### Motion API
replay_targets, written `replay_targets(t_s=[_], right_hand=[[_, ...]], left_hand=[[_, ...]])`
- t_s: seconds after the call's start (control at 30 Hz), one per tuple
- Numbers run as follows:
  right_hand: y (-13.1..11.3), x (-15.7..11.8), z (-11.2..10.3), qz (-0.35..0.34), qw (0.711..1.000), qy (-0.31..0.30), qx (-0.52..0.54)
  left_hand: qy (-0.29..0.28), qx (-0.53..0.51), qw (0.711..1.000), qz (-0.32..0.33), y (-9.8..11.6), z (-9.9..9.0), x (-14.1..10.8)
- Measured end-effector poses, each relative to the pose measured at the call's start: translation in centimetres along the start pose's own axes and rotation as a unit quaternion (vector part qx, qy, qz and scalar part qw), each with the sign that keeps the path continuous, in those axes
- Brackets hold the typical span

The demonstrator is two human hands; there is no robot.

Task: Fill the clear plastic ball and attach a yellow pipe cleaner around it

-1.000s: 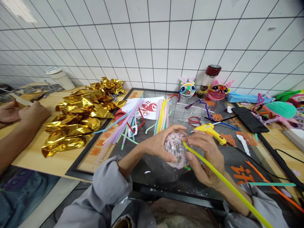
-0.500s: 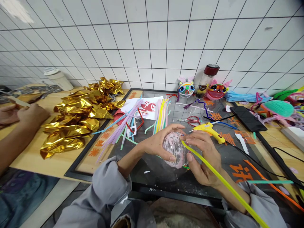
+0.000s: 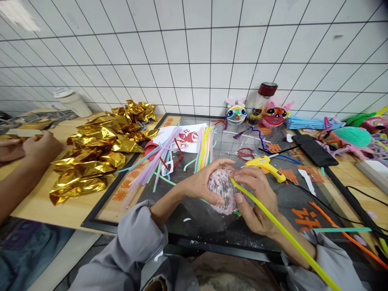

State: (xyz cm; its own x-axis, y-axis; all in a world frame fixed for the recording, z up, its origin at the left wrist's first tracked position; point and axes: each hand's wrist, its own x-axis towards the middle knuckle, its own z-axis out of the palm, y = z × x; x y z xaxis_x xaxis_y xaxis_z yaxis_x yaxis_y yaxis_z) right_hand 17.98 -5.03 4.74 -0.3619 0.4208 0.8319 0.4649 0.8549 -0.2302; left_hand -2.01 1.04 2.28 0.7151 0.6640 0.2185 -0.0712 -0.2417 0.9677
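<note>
A clear round ball (image 3: pixel 222 194) with pinkish-white streaks is held low over the dark framed panel. Around its left side curl the thumb and fingers of my left hand (image 3: pixel 202 184). At the ball's upper right, the fingers of my right hand (image 3: pixel 257 198) press the end of a long yellow fuzzy stem (image 3: pixel 281 228) against its surface. That stem runs down across my right forearm to the lower right edge. Just beyond my right hand lies a yellow glue gun (image 3: pixel 266 163), its nozzle pointing left. Red-handled scissors (image 3: pixel 246 154) rest behind the ball.
Gold foil (image 3: pixel 97 145) is heaped at left, near another person's hands (image 3: pixel 39 147). Coloured stems (image 3: pixel 206 147) and white paper (image 3: pixel 163 135) lie behind my left hand. Two decorated faces (image 3: pixel 236 113), a bottle (image 3: pixel 262 103), and a black phone (image 3: pixel 315 150) stand or lie farther back.
The view has shifted slightly. My hands keep nearly the same hold on the ball and yellow stem. At left, the other person's hands have tilted a pale strip flatter.
</note>
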Motion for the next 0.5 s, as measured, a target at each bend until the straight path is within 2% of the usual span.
replay_targets(t_s=[0.5], right_hand=[[0.08, -0.36, 0.34, 0.014, 0.999, 0.035, 0.011]], left_hand=[[0.005, -0.005, 1.000, 0.007, 0.19, 0.36, 0.14]])
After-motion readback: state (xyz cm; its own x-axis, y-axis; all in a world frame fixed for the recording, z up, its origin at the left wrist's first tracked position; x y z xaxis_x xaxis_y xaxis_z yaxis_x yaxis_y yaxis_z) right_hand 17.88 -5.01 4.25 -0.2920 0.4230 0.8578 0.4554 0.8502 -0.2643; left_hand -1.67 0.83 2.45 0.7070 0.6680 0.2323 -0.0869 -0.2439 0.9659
